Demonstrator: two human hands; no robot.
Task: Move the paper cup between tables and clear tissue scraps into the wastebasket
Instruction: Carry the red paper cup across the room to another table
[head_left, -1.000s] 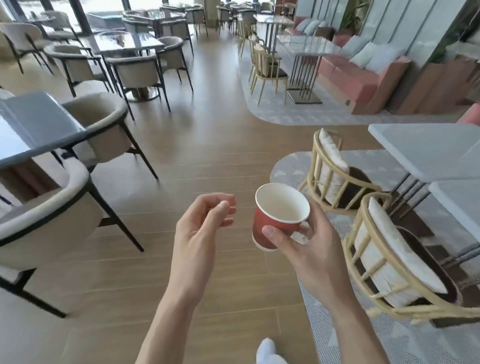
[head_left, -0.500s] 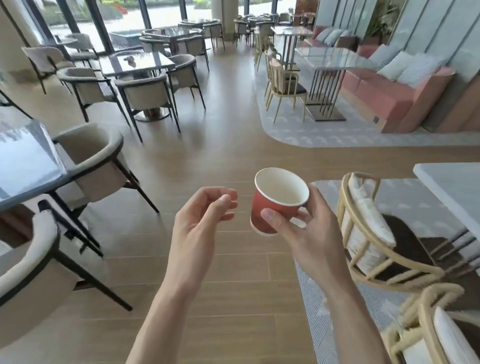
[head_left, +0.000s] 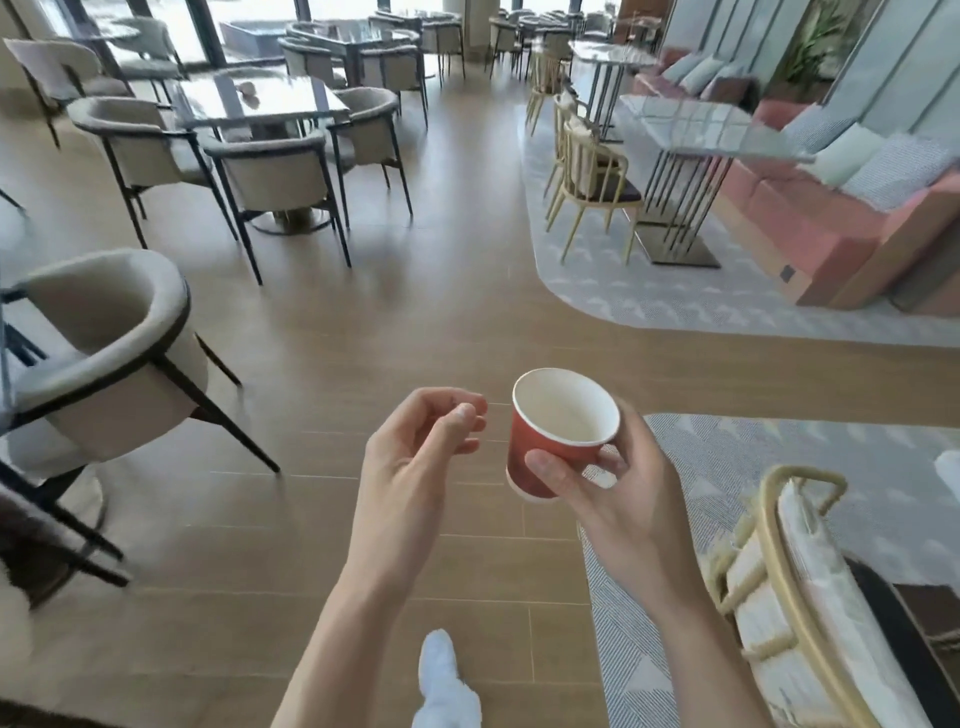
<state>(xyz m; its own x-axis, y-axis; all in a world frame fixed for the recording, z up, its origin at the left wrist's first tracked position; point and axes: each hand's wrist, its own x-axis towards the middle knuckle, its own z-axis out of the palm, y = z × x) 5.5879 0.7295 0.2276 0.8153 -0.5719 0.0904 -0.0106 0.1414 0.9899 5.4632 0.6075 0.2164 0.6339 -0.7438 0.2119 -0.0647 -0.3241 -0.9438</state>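
— Café floor (head_left: 363, 338), chairs crowding both sides. My right hand (head_left: 618, 499) grips the paper cup (head_left: 550, 447) mid-air, near centre.

— Left hand (head_left: 415, 457)?

— Loosely curled, empty. I'd say that light hold could slip if I brush a chair (head_left: 795, 587).

Bright daylight from the far windows (head_left: 218, 31), glare on glass tabletops (head_left: 260, 101), motion blur and wide-angle bending at edges.

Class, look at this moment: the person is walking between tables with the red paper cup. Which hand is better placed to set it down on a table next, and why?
The right hand. Its thumb and fingers already grip the paper cup, held nearly upright. The left hand hangs beside it, loosely curled and holding nothing, so using it would likely mean a needless handover.
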